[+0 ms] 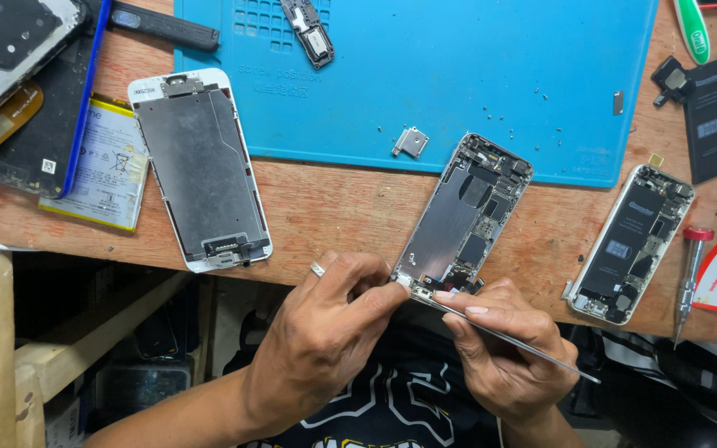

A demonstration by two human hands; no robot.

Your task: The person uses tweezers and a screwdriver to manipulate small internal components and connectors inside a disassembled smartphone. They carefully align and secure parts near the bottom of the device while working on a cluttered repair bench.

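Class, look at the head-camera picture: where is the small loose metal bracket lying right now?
The small metal bracket lies near the front edge of the blue work mat, just left of the opened phone body that the hands are working on.

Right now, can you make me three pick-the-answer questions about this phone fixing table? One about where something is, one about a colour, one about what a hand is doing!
1. Where does the opened phone frame being worked on lie?
A. across the wooden bench edge
B. wholly on the mat
C. on the floor

2. What colour is the work mat?
A. red
B. blue
C. yellow

3. What does the right hand hold?
A. nothing
B. a battery
C. thin metal tweezers

Answers:
1 A, its lower end reaches the bench edge, steadied by the left hand.
2 B, the mat is bright blue.
3 C, the fingers pinch the tweezers at the frame's lower end.
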